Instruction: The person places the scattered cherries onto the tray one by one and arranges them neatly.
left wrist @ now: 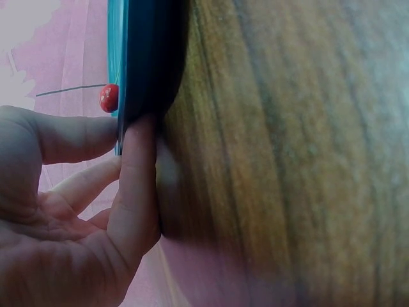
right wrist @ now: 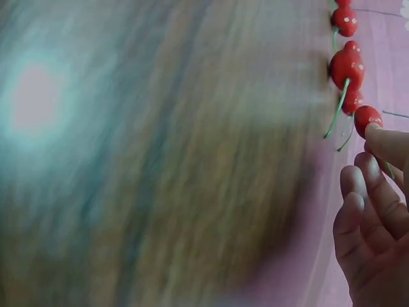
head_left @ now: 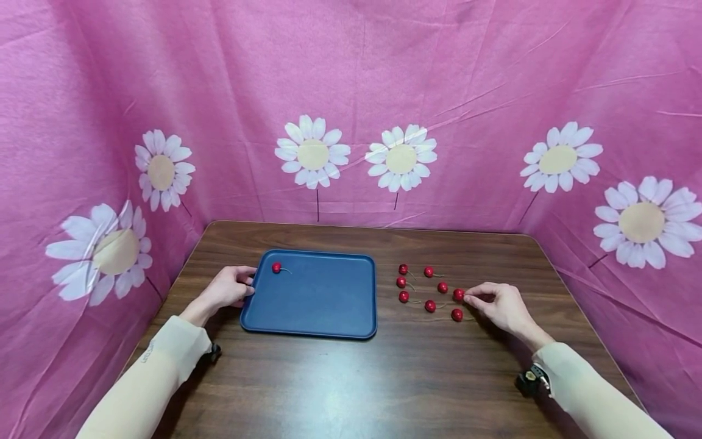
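Note:
My left hand grips the left rim of a blue tray; in the left wrist view the thumb is on its upper side and a finger lies against its underside. One red cherry with a thin stem lies in the tray's far left corner. To the right, my right hand pinches a cherry between thumb and fingertips at the table surface. The right wrist view shows that cherry at the thumb tip, its other fingers loosely bent. Several other cherries lie left of this hand, among them one close by.
The brown wooden table carries the tray and loose cherries, including one near the tray's right side. A pink cloth with white daisies hangs behind and on both sides of the table.

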The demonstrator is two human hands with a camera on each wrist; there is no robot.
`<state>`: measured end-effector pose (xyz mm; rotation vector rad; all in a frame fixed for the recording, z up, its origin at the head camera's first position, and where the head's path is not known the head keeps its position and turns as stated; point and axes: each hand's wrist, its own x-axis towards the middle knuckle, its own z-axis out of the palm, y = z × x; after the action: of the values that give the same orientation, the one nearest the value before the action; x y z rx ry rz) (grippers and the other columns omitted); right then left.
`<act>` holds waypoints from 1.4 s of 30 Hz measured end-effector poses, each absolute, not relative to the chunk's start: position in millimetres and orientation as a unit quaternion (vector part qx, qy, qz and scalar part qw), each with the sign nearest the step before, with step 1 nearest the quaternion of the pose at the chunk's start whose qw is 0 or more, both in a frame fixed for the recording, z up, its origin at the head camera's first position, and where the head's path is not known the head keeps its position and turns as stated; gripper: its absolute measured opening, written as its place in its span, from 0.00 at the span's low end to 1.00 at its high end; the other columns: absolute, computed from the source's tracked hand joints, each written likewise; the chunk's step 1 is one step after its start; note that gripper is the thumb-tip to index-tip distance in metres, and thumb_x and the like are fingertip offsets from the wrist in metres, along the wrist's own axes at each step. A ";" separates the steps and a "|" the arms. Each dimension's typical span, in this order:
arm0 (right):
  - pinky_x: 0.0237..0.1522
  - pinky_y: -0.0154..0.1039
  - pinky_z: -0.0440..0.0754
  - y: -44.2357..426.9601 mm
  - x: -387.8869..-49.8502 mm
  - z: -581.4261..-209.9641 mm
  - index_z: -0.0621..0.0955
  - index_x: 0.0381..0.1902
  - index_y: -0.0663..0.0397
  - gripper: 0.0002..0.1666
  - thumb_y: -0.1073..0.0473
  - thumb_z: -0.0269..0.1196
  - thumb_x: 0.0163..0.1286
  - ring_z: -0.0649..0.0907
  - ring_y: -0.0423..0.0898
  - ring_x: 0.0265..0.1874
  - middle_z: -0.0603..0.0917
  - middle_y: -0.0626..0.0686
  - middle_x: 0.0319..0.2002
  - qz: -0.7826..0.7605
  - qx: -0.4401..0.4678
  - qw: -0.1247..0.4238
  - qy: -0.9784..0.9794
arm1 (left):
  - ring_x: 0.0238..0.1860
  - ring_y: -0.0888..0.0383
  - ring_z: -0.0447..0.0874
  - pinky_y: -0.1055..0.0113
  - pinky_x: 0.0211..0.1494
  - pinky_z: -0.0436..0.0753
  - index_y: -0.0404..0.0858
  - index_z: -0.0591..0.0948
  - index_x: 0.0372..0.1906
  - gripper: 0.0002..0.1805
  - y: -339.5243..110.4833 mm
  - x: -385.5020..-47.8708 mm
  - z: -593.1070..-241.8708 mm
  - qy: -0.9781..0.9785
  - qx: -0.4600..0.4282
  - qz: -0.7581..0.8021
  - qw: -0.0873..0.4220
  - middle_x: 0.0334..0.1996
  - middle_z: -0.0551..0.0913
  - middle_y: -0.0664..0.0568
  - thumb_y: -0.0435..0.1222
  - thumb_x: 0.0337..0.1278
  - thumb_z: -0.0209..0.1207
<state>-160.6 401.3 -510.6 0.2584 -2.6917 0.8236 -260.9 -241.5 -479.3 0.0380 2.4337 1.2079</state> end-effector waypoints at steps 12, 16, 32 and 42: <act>0.26 0.27 0.80 374.0 -167.4 -497.6 0.95 0.42 0.59 0.04 0.64 0.76 0.73 0.84 0.29 0.25 0.96 0.57 0.34 0.399 0.047 0.118 -0.908 | 0.51 0.50 0.86 0.51 0.48 0.96 0.27 0.71 0.82 0.35 -239.5 -259.7 -478.7 0.877 0.015 0.434 0.205 0.58 0.82 0.35 0.25 0.74 0.62; 0.27 0.27 0.81 362.5 -172.7 -495.7 0.95 0.42 0.59 0.04 0.63 0.77 0.73 0.86 0.32 0.24 0.95 0.60 0.33 0.414 0.043 0.114 -0.902 | 0.51 0.50 0.86 0.51 0.49 0.96 0.27 0.71 0.82 0.35 -237.9 -259.7 -479.0 0.877 0.018 0.434 0.205 0.58 0.82 0.34 0.26 0.74 0.63; 0.28 0.28 0.79 313.6 -198.4 -478.6 0.96 0.43 0.56 0.05 0.60 0.77 0.73 0.85 0.37 0.23 0.91 0.62 0.29 0.463 0.074 0.099 -0.878 | 0.50 0.50 0.86 0.50 0.50 0.96 0.27 0.71 0.82 0.35 -238.5 -258.2 -479.1 0.877 0.012 0.435 0.203 0.56 0.82 0.35 0.25 0.73 0.62; 0.32 0.28 0.84 290.3 -216.3 -469.9 0.95 0.44 0.57 0.06 0.60 0.76 0.74 0.86 0.34 0.28 0.94 0.65 0.34 0.483 0.103 0.093 -0.865 | 0.51 0.49 0.86 0.49 0.50 0.96 0.26 0.71 0.82 0.35 -238.4 -257.6 -479.7 0.879 0.018 0.433 0.199 0.58 0.82 0.34 0.25 0.74 0.62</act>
<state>-216.3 290.3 -469.9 0.3046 -2.5672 1.4334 -257.6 -238.4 -479.7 0.0508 2.4584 1.2107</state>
